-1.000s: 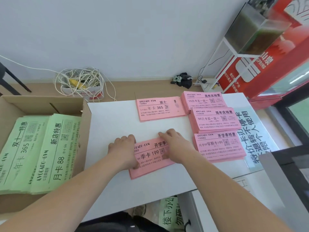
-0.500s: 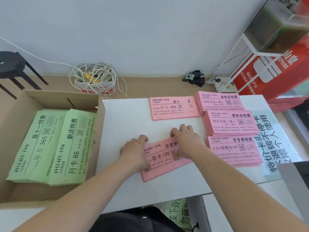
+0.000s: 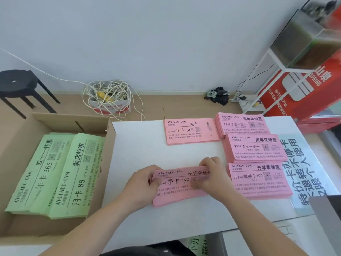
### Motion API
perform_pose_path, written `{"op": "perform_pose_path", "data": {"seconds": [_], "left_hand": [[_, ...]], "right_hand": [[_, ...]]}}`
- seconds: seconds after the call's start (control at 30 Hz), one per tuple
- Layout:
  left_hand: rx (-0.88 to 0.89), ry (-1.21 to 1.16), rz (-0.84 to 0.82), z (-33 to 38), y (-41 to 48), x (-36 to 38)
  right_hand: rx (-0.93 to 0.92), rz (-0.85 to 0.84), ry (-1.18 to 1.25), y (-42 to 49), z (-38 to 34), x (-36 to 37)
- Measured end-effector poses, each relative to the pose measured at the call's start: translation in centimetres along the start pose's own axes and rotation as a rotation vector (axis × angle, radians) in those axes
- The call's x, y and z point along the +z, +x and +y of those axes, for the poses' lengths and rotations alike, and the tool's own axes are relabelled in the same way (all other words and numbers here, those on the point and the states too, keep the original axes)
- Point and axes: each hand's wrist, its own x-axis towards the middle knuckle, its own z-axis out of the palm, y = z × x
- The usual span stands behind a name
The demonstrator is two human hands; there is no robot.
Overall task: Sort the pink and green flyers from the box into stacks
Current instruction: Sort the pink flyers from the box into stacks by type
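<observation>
Head camera: left hand (image 3: 140, 183) and right hand (image 3: 212, 179) grip the ends of a pink flyer stack (image 3: 177, 194), black print up, on the white table (image 3: 147, 145). Green flyers (image 3: 55, 172) fill the cardboard box (image 3: 70, 121) at left. More pink stacks (image 3: 254, 150) lie beyond and to the right.

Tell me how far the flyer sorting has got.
Done: four pink stacks lie on the white table, one at the back, three in a column on the right. In hand: the left hand and right hand grip a fifth pink stack by its ends. Left: two green stacks sit in the cardboard box.
</observation>
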Motion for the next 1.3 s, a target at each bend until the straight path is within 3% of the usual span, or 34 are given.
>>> {"op": "perform_pose_path", "data": {"seconds": [0.13, 0.2, 0.27, 0.33, 0.53, 0.77, 1.03, 1.23, 1.3], "left_hand": [[0.039, -0.113, -0.005, 4.6, 1.8, -2.8], [0.055, -0.209, -0.022, 7.4, 2.9, -3.4], [0.069, -0.282, -0.046, 10.2, 4.4, -3.0], [0.094, -0.3, -0.096, 12.8, 6.4, -2.0], [0.033, -0.286, -0.173, 19.3, 13.2, 2.4], [-0.001, -0.234, -0.121, 24.2, 21.2, 8.7], [0.027, -0.226, 0.123, 22.3, 25.7, 13.4], [0.149, 0.131, 0.216, 21.0, 26.0, 12.5], [0.128, 0.175, 0.171, 20.6, 25.3, 12.2]], "right_hand": [[0.097, 0.117, 0.531, 0.5, 0.1, -6.8], [0.156, 0.085, 0.744, 1.0, 0.5, -10.5], [0.208, 0.013, 0.791, 1.6, 1.1, -12.9], [0.241, -0.018, 0.758, 2.5, 1.8, -14.4], [0.336, 0.18, 0.69, 6.8, 4.1, -19.4], [0.4, 0.281, 0.346, 13.7, 8.8, -23.5], [0.36, 0.396, 0.212, 18.4, 14.3, -22.3], [0.397, 0.32, -0.069, 19.4, 15.8, -22.1], [0.404, 0.301, -0.057, 19.5, 15.9, -22.2]]}}
